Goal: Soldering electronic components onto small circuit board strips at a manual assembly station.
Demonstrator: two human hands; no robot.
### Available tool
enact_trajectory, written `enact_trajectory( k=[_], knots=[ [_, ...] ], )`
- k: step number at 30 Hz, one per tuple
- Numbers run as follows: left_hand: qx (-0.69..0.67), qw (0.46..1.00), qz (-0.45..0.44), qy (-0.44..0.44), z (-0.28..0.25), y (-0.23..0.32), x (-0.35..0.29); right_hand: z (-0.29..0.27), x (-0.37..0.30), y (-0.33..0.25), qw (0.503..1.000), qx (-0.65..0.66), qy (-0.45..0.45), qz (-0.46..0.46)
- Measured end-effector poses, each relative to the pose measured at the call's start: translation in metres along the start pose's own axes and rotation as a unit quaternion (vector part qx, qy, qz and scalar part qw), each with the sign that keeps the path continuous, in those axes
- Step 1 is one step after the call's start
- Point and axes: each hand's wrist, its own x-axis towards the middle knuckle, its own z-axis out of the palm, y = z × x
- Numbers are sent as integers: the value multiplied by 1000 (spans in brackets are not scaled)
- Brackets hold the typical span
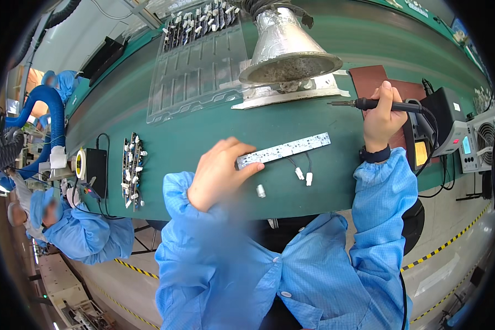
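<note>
My left hand (219, 168) pinches the left end of a long, narrow white circuit board (291, 147) between thumb and fingers, low over the green mat. Two dark leads run from the board's near edge to small white connectors (299, 173). A small white cylindrical piece (260, 191) lies on the mat near my left thumb. My right hand (384, 118) is closed around the black handle of a soldering iron (366, 104). Its metal tip points left, beyond the board's right end and apart from it.
A silver fume-extraction hood (291, 47) stands ahead on a white base. Behind it to the left sits a clear plastic tray (195, 77) with several boards. More boards (131, 171) stand at left. The soldering station (451, 121) and yellow sponge (421, 153) are at right. Co-workers (77, 220) sit at left.
</note>
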Motion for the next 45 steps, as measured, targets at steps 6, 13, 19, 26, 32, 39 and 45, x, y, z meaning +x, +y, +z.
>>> enact_trajectory(
  k=[6, 13, 19, 26, 32, 39, 45],
  knots=[
    [12, 990, 132, 53, 14, 9, 26, 1, 0, -3, 1000, -3, 1, 8],
    [-107, 988, -3, -115, 12, 7, 40, 0, 0, -2, 1000, -13, 1, 10],
    [-269, 956, -35, -109, 13, 7, 41, -2, 2, 0, 1000, -26, -3, -6],
    [-246, 957, -48, -144, 16, 3, 43, -3, 2, 2, 1000, -30, -1, -2],
    [-141, 981, -5, -133, 8, 6, 43, -5, 3, 6, 1000, -23, -4, 0],
    [-48, 996, 22, -68, -8, -7, 21, -3, 2, 3, 1000, -20, -5, -9],
    [-76, 994, 20, -81, -4, -16, 19, 13, -19, -34, 998, 12, -8, -66]
  ],
)
